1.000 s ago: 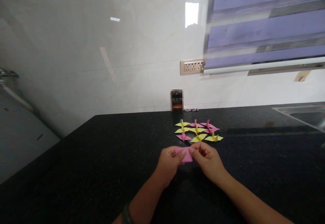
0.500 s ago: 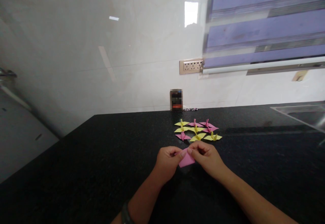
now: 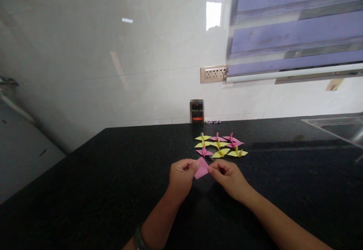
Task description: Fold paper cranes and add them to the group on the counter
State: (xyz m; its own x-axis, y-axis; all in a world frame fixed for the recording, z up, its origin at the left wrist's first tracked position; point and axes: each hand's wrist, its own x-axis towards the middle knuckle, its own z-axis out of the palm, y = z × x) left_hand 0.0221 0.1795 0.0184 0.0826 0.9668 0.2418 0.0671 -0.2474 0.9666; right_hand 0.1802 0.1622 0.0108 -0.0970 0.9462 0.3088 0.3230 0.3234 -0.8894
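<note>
A small piece of pink folded paper (image 3: 202, 168) is held between my two hands above the dark counter. My left hand (image 3: 183, 174) pinches its left side, thumb on top. At the paper's right corner, the thumb and forefinger of my right hand (image 3: 227, 176) close on it. Just beyond my fingers stand several folded paper cranes in rows. Nearest are a pink crane (image 3: 204, 152), a yellow crane (image 3: 221, 152) and another yellow crane (image 3: 238, 152). My fingers hide part of the paper's edges.
The black counter (image 3: 113, 166) runs back to a pale tiled wall (image 3: 159, 72). A small dark upright box (image 3: 197, 111), blurred out, leans there beside a patterned strip (image 3: 212, 122). A metal sink (image 3: 340, 125) lies at the right, below a socket panel (image 3: 214, 74).
Both hands have shifted slightly, the left one leftward and up. The pink paper has turned to a diamond shape and shows more of its face. The cranes have not moved.
</note>
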